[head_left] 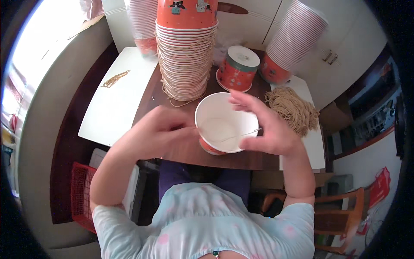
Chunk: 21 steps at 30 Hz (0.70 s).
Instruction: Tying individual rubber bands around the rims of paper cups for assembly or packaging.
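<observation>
A white-lined paper bucket (215,103) with an orange-red outside stands at the dark table's front edge, its mouth tilted up toward me. Across its opening runs a thin pale cord (235,137), one end lying at the right rim. My left hand (170,131) is at the bucket's left rim with fingers pinched together; what they hold is hidden. Over the right rim, my right hand (269,125) has its thumb and fingers spread apart, near the cord's end. I cannot tell whether it touches the bucket.
Behind stands a tall stack of buckets (185,60) hung with cords. An upturned bucket (238,71) and wrapped stacks (297,36) (142,26) are farther back. A tan cord bundle (293,110) lies right; a few cords (115,79) lie on the white board (108,108).
</observation>
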Each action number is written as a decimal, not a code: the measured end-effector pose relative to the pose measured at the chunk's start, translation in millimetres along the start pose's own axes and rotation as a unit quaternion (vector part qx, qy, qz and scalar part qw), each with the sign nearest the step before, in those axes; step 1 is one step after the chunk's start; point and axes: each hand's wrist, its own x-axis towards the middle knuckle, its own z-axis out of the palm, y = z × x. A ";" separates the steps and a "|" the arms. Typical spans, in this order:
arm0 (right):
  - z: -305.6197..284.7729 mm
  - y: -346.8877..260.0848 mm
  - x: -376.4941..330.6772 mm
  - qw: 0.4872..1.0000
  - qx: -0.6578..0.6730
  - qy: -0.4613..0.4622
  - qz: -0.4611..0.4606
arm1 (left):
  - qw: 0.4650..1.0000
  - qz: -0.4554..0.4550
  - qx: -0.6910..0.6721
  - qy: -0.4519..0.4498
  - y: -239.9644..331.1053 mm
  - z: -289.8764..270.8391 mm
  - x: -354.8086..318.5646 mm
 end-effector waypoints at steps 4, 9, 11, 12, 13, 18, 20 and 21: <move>29.6 -19.0 34.8 0.929 0.320 -0.065 0.173 | 0.993 -0.052 -0.107 -0.009 7.3 14.7 42.7; 12.0 4.1 26.6 0.979 0.122 0.052 0.156 | 0.976 -0.084 -0.189 -0.074 -21.3 4.2 45.1; 8.0 7.5 22.5 0.978 0.117 0.078 0.155 | 0.957 -0.109 -0.253 -0.087 -38.8 7.9 38.8; 6.8 12.3 20.1 0.976 0.128 0.076 0.159 | 0.952 -0.133 -0.267 -0.072 -39.4 10.1 33.7; 5.6 16.5 18.1 0.974 0.139 0.074 0.163 | 0.951 -0.134 -0.268 -0.074 -39.7 12.7 31.3; 5.6 20.1 15.4 0.981 0.075 0.039 0.176 | 0.941 -0.117 -0.318 0.014 -36.4 20.7 24.4; 5.8 20.2 15.7 0.983 0.039 0.015 0.177 | 0.946 -0.097 -0.311 0.009 -32.2 20.0 23.1; 6.9 20.9 16.0 0.992 -0.034 0.015 0.121 | 0.950 -0.077 -0.302 0.004 -31.1 19.9 24.0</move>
